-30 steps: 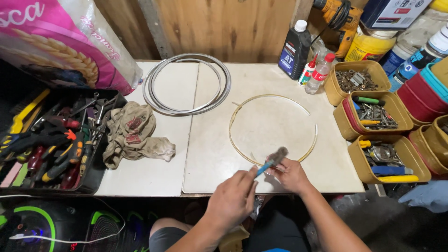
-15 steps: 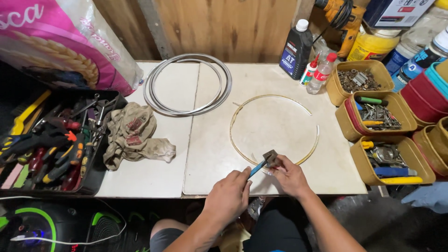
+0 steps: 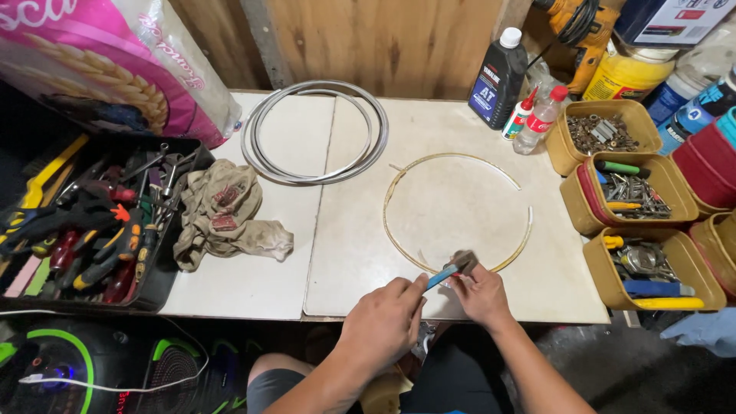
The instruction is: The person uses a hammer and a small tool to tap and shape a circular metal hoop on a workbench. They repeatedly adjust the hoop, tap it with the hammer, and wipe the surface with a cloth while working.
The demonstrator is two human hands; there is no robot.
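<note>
Looking down from the head camera, I see a pale, scuffed worktop point(image 3: 253, 276) made of two panels, set against a wooden plank wall point(image 3: 383, 38). A coil of grey rings point(image 3: 314, 130) lies at the back, a dirty rag point(image 3: 222, 215) sits left of centre, and a black tray of hand tools point(image 3: 84, 230) fills the left side. Yellow tubs of small hardware point(image 3: 636, 199) line the right edge, with bottles point(image 3: 498, 77) behind them.

My left hand point(image 3: 383, 326) is closed around the blue handle of a small tool point(image 3: 452, 270), probably pliers. Its long axis runs from lower left to upper right, with the dark head pointing away from me. The head meets the thin yellowish hoop point(image 3: 460, 211) at its near arc. My right hand point(image 3: 481, 295) has its fingers pinched together at the tool head and hoop; I cannot tell exactly which it grips.

The hoop lies flat on the right panel, its near arc close to the front edge. Open surface remains inside the hoop and between hoop and rag.
</note>
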